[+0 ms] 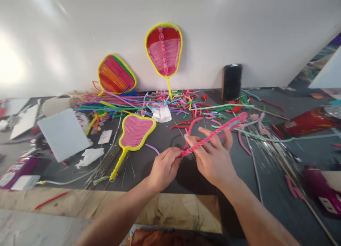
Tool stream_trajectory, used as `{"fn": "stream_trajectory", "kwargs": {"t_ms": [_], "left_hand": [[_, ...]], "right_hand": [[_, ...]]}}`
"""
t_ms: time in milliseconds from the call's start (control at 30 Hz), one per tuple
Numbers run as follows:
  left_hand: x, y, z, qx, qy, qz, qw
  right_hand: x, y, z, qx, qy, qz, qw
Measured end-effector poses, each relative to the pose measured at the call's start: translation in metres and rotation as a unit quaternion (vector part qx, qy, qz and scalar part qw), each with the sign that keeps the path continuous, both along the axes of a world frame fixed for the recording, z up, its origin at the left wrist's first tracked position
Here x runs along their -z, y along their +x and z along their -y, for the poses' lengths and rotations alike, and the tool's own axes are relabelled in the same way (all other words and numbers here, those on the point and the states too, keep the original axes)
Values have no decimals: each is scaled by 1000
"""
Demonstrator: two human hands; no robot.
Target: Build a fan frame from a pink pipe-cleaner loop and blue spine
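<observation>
My left hand (pixel 164 166) is closed, pinching the near end of a twisted pink pipe cleaner (pixel 213 134). My right hand (pixel 211 155) grips the same twisted strand a little farther along, thumb and fingers pressed on it, other fingers spread behind. The strand runs up and to the right, ending in a loop near the middle of the dark table (pixel 173 175). A pink fan with a yellow rim and handle (pixel 134 134) lies flat just left of my hands.
Two more woven fans (pixel 116 74) (pixel 164 49) lean on the white wall. A heap of coloured pipe cleaners (pixel 138 100) lies behind. A black speaker (pixel 231 81), a white board (pixel 64 134), thin wires (pixel 269 143) and a red can (pixel 306 122) sit around.
</observation>
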State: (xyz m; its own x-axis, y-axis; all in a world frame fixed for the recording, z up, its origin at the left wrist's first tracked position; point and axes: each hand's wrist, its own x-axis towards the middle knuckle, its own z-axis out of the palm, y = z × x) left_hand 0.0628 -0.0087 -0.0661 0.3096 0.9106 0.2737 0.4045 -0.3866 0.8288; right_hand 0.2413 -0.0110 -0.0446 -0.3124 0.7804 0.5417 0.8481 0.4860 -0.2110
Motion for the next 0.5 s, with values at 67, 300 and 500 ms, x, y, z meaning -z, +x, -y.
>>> {"fn": "stream_trajectory", "kwargs": {"t_ms": [67, 300, 500], "left_hand": [[0, 1, 1, 6, -8, 3, 1000], [6, 6, 2, -37, -158, 87, 983], [7, 12, -4, -77, -285, 261, 919]], "right_hand": [[2, 1, 0, -21, -6, 4, 1000], [6, -4, 0, -38, -19, 3, 999], [11, -13, 2, -25, 2, -23, 999]]}}
